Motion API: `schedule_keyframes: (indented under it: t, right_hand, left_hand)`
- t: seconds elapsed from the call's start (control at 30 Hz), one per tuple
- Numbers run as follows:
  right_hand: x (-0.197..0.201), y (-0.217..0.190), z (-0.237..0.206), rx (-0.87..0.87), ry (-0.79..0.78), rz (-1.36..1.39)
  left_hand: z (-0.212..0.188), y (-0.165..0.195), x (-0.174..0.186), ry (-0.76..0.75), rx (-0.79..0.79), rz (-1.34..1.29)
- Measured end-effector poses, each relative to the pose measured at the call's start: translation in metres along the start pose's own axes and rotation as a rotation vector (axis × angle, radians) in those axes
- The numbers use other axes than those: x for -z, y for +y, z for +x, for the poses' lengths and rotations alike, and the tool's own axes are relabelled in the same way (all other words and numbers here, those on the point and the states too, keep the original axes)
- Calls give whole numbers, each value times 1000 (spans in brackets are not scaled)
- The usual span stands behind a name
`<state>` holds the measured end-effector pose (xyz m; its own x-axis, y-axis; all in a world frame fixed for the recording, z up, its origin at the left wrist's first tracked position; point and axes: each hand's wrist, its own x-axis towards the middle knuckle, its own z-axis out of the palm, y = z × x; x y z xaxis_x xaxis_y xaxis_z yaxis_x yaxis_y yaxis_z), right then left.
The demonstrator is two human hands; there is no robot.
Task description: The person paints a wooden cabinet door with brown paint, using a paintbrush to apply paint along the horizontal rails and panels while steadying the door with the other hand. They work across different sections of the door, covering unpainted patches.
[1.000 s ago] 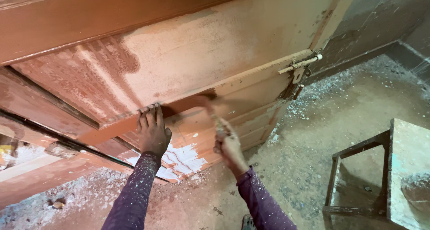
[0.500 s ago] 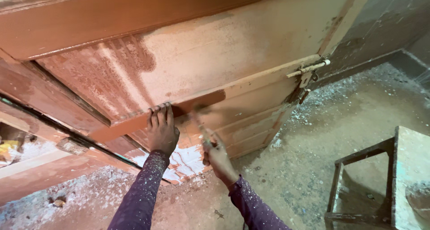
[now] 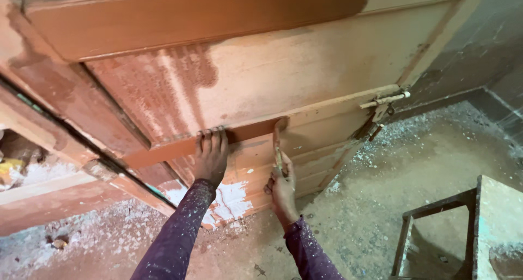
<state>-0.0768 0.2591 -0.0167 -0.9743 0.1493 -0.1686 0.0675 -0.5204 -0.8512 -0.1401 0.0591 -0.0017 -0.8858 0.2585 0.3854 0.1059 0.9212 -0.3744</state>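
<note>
One paintbrush point(image 3: 279, 144) stands nearly upright against one wooden door point(image 3: 305, 78), its bristle end pressed to the right end of a freshly coated reddish-brown rail point(image 3: 239, 135) that runs across the door's lower part. The right hand point(image 3: 282, 187) grips the brush handle from below, fingers point(image 3: 287, 174) clenched around it, the brush tip just above them and the wet band of paint stretching away to their left. The left hand point(image 3: 211, 156) lies flat on the door with its fingers point(image 3: 210, 138) released and spread, their tips touching the lower edge of that same painted rail; it grasps nothing. Both forearms rise from the bottom of the view in two dark purple sleeves point(image 3: 180, 236) flecked with pale paint, the left one reaching longer and straighter, the right one bent at the wrist so the hand turns up toward the brush. Below the left fingers a white patch of filler point(image 3: 231, 199) shows on the door's bottom board. Above both hands the large panel is only partly coated, streaky red-brown at the left and pale bare wood to the right, and the top rail is dark with paint. Well to the right of the right fingers one metal sliding bolt point(image 3: 384, 101) sits on the door's edge. Beyond it lies the dusty concrete floor point(image 3: 381, 204) scattered with white debris, and at the lower right corner stands one stool point(image 3: 468, 225) with a paint-smeared top.
</note>
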Motion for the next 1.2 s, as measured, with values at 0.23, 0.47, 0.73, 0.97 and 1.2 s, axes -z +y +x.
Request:
schedule_keyframes:
  t: [0.23,0.47,0.73,0.97,1.2]
  right_hand:
    - [4,-4,-13,-288,-260,-74]
    - [36,-18,8,-25,-2,44]
    - [-7,9,-17,-42,28,-68]
    - [7,-10,-17,-254,-217,-39]
    - [63,-51,8,-24,-57,-53]
  left_hand:
    - [-3,-5,-8,199,9,-96]
    - [-5,-5,-7,273,9,-141]
    - [-1,4,1,120,-26,-114]
    - [10,25,4,181,-46,-156]
    - [18,49,2,294,52,-138]
